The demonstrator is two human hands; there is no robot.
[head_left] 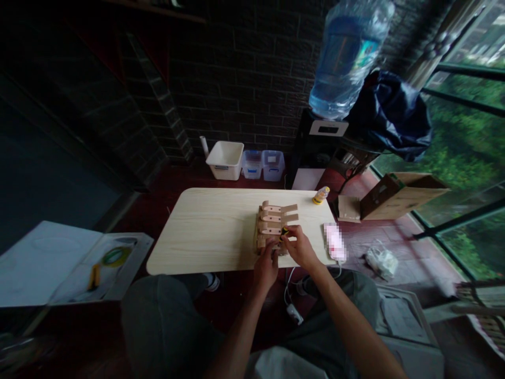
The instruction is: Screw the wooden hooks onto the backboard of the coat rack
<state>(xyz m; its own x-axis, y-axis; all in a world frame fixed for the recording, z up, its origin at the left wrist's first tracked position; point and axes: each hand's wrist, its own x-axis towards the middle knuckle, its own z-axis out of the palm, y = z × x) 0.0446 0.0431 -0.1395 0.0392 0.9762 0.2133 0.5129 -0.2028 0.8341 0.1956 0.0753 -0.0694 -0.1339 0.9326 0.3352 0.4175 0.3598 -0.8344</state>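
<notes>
A light-brown wooden-looking piece point(270, 217) lies on the table point(213, 221), right of its middle. Several tan strips with small dark holes run across it, and their loose ends reach out to the right. My left hand point(266, 267) grips its near end, thumb and fingers closed at the edge. Pinched in my right hand point(302, 248) is a small black-and-yellow tool point(284, 231), held against the strips near the front. My fingers cover most of the tool, so its kind is hidden.
A clear bottle with yellow parts point(321, 196) stands at the table's far right corner. A blurred pink item point(334, 241) lies at the right edge, with a white cable below. An opened white case point(130, 263) sits left; plastic bins point(225, 160) stand behind the table.
</notes>
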